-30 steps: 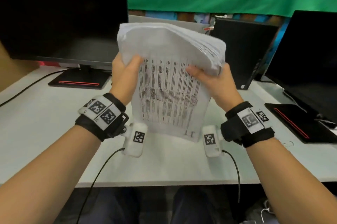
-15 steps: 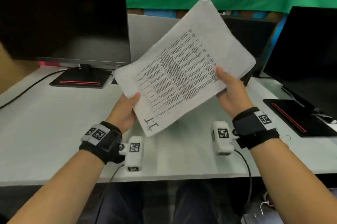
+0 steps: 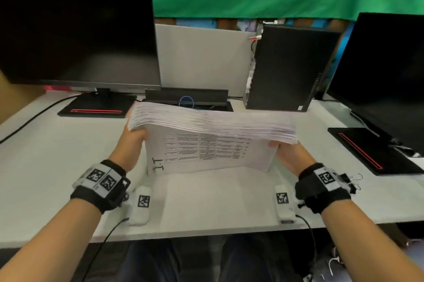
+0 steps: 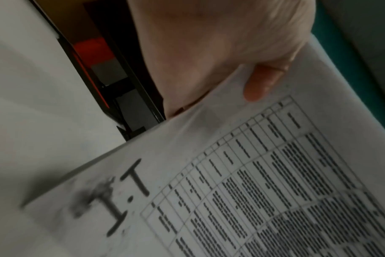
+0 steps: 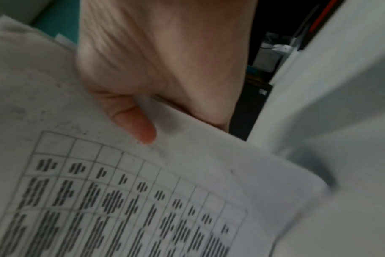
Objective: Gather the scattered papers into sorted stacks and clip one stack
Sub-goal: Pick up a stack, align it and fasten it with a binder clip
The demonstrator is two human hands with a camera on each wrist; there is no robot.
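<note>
The paper stack (image 3: 206, 144) has dropped upright onto the desk (image 3: 46, 155), both hands gripping its ends, fingers hidden behind.

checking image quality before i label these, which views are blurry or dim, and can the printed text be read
Head view: evenly lit, wide-angle bend at the monitors, paper stack edges smeared, only "I.T" legible. Left wrist view: dim, soft, left hand blurred, table rows unreadable. Right wrist view: dim, motion-smeared, right hand soft, print reduced to dashes.
</note>
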